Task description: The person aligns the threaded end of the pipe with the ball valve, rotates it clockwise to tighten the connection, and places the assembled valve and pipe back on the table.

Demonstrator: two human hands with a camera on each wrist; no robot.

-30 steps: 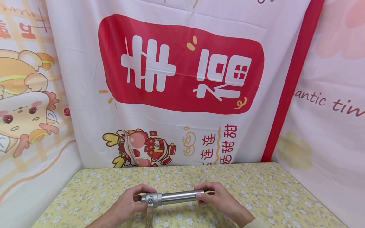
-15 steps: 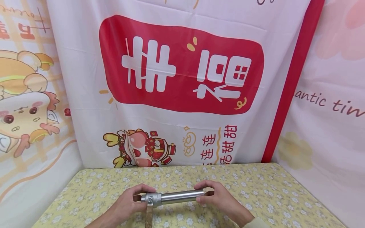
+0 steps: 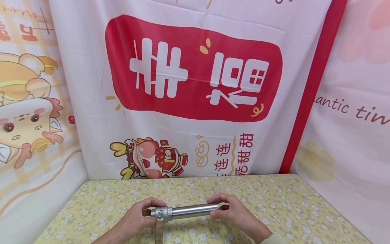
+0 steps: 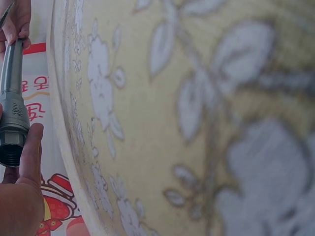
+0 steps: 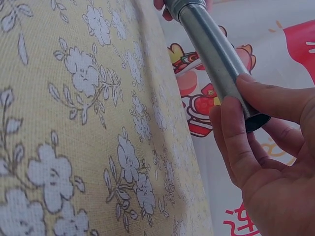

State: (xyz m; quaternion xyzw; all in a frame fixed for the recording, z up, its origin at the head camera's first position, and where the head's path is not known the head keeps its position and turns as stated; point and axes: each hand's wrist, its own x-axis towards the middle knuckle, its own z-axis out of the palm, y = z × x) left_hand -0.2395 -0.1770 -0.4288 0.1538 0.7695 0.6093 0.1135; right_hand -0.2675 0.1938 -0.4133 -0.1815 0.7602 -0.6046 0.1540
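Observation:
A steel pipe (image 3: 192, 210) with a ball valve (image 3: 161, 213) joined to its left end lies nearly level between both hands, above the table. My left hand (image 3: 137, 217) grips the valve, thumb on the near side and fingers over the far side. A flat lever (image 3: 159, 232) hangs from the valve toward me. My right hand (image 3: 236, 215) pinches the pipe's right end between thumb and fingers. In the left wrist view, the valve's threaded mouth and raised lettering show on its body (image 4: 13, 115). The pipe's open end (image 5: 257, 120) shows beside the fingers in the right wrist view.
A yellow floral cloth (image 3: 274, 193) covers the table below the hands. Behind it hangs a white curtain (image 3: 91, 142) with a large red printed panel. Printed cloths also hang at the left (image 3: 27, 196) and right (image 3: 350, 152) sides.
Hardly anything differs. The right fingers have shifted very slightly at the pipe's end; the left hand and valve stay in place.

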